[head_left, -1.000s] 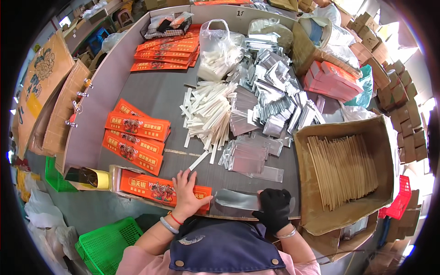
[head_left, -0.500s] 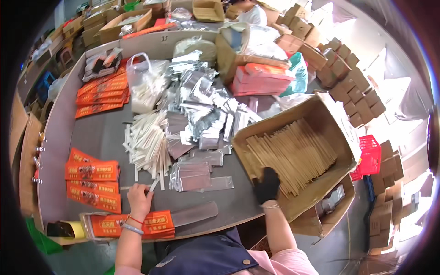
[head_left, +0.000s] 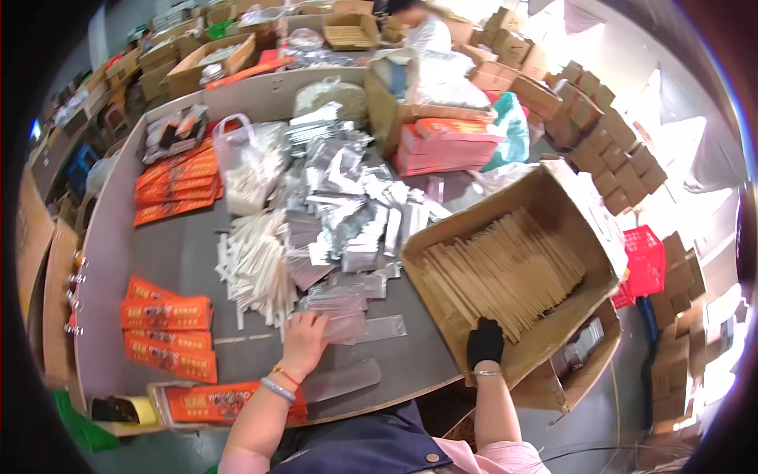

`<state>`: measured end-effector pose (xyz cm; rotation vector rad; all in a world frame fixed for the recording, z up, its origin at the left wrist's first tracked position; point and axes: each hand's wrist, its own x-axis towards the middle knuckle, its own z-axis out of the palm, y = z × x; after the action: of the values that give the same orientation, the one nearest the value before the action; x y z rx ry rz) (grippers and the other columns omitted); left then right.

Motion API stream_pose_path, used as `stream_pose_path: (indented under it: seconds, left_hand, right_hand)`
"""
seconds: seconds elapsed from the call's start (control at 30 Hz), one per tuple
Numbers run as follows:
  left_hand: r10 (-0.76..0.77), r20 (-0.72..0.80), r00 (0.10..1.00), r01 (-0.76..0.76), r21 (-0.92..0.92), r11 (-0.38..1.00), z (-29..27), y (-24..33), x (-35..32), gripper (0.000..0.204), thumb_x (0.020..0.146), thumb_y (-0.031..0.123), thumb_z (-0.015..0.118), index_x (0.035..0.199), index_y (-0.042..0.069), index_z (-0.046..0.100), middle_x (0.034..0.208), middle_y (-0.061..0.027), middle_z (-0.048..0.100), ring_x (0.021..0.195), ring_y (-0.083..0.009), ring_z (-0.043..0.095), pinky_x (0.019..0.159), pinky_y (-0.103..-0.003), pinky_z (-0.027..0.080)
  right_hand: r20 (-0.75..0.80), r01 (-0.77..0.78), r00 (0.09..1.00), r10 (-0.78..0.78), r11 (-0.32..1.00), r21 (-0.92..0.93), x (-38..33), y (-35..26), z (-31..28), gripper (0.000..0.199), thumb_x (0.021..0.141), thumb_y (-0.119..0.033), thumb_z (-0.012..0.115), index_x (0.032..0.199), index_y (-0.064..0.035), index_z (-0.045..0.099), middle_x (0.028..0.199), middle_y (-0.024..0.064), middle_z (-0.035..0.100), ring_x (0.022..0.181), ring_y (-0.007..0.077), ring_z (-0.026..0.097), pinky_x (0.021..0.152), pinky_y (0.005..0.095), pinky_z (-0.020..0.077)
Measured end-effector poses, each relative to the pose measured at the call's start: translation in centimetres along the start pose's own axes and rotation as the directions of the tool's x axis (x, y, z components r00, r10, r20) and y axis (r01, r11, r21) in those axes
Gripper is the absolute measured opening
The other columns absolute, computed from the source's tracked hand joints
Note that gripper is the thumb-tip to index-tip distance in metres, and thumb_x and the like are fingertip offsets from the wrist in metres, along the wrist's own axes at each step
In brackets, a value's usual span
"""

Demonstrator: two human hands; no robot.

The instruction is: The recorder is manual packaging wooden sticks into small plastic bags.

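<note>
My bare left hand [head_left: 305, 341] reaches over the table with its fingers bent slightly and apart. Its fingertips are at the near left edge of a stack of clear plastic sleeves [head_left: 345, 325]. White paper strips [head_left: 254, 265] lie in a heap just beyond it, and a thin pale strip [head_left: 243, 340] rests to its left. My right hand [head_left: 485, 344], in a black glove, is inside the near edge of the cardboard box [head_left: 434, 308], at the ends of wooden chopsticks [head_left: 505, 268]. The dark glove hides whether its fingers grip any.
Orange printed packets [head_left: 167, 313] lie in stacks at left, with more along the front edge. Silver foil packets [head_left: 347, 197] are piled mid-table. A white plastic bag [head_left: 241, 170] stands behind the strips. Pink-orange packets [head_left: 446, 146] sit at the back right. A person [head_left: 426, 31] is in the background.
My left hand has moved right, from beside the white strip it pinched to the clear sleeves. My right hand stays at the chopsticks, a little lower in view. The whole view has shifted slightly.
</note>
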<state>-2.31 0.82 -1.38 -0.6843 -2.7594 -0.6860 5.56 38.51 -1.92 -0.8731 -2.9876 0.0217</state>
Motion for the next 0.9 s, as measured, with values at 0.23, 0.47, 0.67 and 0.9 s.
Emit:
stream_pose_path:
  seconds: [0.23, 0.47, 0.67, 0.9]
  left_hand:
    - [-0.227, 0.307, 0.924, 0.316, -0.282, 0.906, -0.6, -0.7, -0.8, 0.031, 0.062, 0.017, 0.083, 0.084, 0.01, 0.063, 0.089, -0.0049, 0.061, 0.09, -0.029, 0.056, 0.082, -0.043, 0.042]
    - [-0.079, 0.385, 0.919, 0.129, -0.104, 0.986, -5.1, 2.0, -7.5, 0.034, 0.056, 0.021, 0.087, 0.083, 0.011, 0.069, 0.091, -0.0035, 0.063, 0.097, -0.0274, 0.057, 0.089, -0.044, 0.042]
    - [-0.221, 0.134, 0.966, 0.232, -0.072, 0.97, -7.8, 1.3, -10.5, 0.067, 0.054, 0.027, 0.088, 0.113, 0.007, 0.066, 0.113, -0.0112, 0.058, 0.11, -0.0328, 0.049, 0.095, -0.045, 0.041]
    - [-0.119, 0.168, 0.979, 0.136, -0.097, 0.986, -6.0, 2.9, -9.8, 0.072, 0.054, 0.029, 0.087, 0.117, 0.004, 0.063, 0.113, -0.0081, 0.059, 0.107, -0.0298, 0.05, 0.095, -0.044, 0.039]
  right_hand:
    - [0.082, 0.058, 0.992, -0.092, 0.936, 0.347, -1.0, 1.5, -0.7, 0.022, 0.085, -0.02, 0.059, 0.101, -0.0055, 0.058, 0.107, 0.0188, 0.06, 0.104, 0.0388, 0.057, 0.091, 0.05, 0.0452]
    - [-0.175, 0.295, 0.954, -0.242, 0.849, 0.438, -3.0, -2.0, -2.5, 0.021, 0.085, -0.016, 0.06, 0.105, -0.0094, 0.064, 0.092, 0.0155, 0.063, 0.092, 0.0365, 0.061, 0.082, 0.0471, 0.048]
    - [0.15, 0.754, 0.568, -0.809, 0.585, 0.3, -6.0, -6.4, -5.0, 0.027, 0.082, -0.028, 0.069, 0.109, -0.0266, 0.069, 0.073, 0.0095, 0.057, 0.07, 0.0309, 0.06, 0.061, 0.0455, 0.0475]
    - [-0.159, 0.787, 0.434, -0.887, 0.287, 0.546, -8.7, -13.6, 0.7, 0.019, 0.081, -0.025, 0.072, 0.096, -0.0134, 0.07, 0.082, 0.0121, 0.066, 0.077, 0.0319, 0.063, 0.067, 0.0429, 0.0506]
